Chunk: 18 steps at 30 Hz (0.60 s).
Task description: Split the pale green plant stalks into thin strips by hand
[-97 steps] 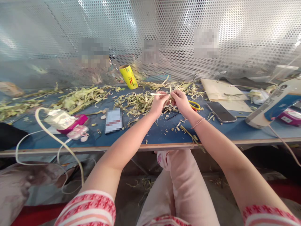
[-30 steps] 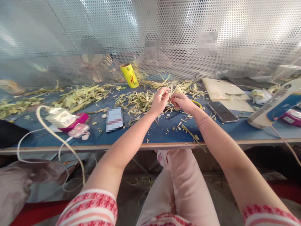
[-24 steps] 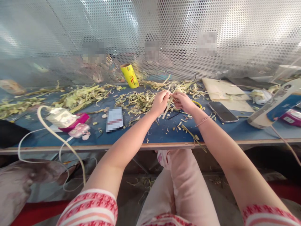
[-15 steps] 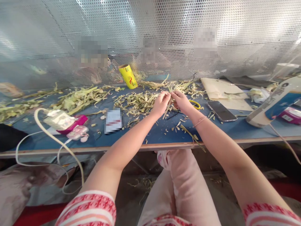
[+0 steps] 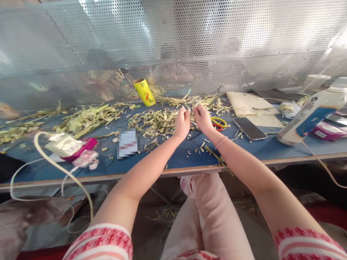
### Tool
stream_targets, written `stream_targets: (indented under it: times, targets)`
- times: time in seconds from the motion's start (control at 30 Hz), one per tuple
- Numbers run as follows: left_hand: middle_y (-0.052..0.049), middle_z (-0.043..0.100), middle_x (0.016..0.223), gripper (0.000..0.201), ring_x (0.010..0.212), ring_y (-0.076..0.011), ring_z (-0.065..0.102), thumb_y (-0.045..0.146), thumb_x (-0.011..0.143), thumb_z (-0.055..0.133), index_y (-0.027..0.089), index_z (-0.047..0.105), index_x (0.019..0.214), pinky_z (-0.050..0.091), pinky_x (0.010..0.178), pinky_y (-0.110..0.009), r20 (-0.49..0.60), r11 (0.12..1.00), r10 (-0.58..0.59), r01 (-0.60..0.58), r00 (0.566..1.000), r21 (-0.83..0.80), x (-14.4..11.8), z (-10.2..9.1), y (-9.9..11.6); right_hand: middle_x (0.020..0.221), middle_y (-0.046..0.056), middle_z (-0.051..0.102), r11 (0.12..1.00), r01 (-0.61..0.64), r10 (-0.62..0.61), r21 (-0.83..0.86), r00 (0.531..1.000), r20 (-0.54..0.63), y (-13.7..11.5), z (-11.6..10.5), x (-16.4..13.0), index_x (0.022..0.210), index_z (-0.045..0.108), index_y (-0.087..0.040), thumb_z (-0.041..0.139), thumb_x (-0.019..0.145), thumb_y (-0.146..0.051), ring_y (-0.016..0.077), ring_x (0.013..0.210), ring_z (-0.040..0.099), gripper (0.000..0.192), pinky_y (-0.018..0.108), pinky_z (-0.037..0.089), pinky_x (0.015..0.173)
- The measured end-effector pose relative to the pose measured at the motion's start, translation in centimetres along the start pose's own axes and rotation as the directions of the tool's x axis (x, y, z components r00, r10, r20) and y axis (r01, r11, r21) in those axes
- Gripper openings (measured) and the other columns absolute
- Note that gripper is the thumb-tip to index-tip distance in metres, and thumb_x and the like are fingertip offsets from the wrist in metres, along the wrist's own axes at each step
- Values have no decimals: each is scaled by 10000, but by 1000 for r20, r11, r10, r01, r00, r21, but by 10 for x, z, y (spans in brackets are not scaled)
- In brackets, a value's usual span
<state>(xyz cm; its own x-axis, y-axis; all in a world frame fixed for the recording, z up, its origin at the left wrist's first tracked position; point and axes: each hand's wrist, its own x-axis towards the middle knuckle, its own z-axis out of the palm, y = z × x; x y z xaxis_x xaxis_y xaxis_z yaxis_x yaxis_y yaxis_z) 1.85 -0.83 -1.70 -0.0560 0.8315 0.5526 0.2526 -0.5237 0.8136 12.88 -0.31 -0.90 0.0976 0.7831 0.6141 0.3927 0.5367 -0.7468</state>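
My left hand and my right hand are raised side by side over the blue table, fingers pinched. Between their fingertips runs a thin pale straw strip, gripped by both hands. Just behind and left of the hands lies a pile of dry straw strips. Yellow-handled scissors lie on the table right of my right hand, partly hidden by it. Loose straw scraps are scattered under my right wrist.
A yellow roll leans at the perforated metal screen. Right: phone, cardboard sheet, big bottle. Left: card, pink items, white cable, more straw. People sit behind the screen.
The hands have drawn slightly apart and turned palms away. The longer strip that hung below the fingers half a second ago is gone from there. My view has shifted a little to the right.
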Motion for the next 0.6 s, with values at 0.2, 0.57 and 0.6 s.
stream_targets:
  times: [0.2, 0.57, 0.6]
  targets:
    - [76, 403, 470, 241, 430, -89, 430, 383, 895, 536, 218, 436, 750, 328, 536, -254, 37, 1000, 29, -28, 999, -7, -5, 2, 6, 571, -54, 345, 984, -83, 94, 161, 994, -58, 9, 1, 5, 713, 375, -234, 480, 881, -366, 106, 539, 316, 238, 242, 259, 521]
    - [60, 443, 567, 280, 439, -65, 444, 471, 895, 495, 203, 481, 815, 356, 507, -225, 13, 996, -74, 75, 997, -46, -1, -2, 5, 502, -79, 310, 928, -226, 209, 295, 974, 90, 7, 0, 6, 714, 379, -237, 564, 847, -454, 79, 446, 276, 314, 225, 226, 426]
    - [57, 440, 574, 286, 450, -68, 442, 481, 895, 489, 204, 481, 821, 355, 508, -226, 10, 996, -67, 67, 998, -51, 0, -3, 4, 483, -83, 313, 918, -252, 223, 307, 967, 127, 5, 0, 5, 708, 384, -237, 558, 852, -449, 78, 428, 275, 310, 226, 230, 420]
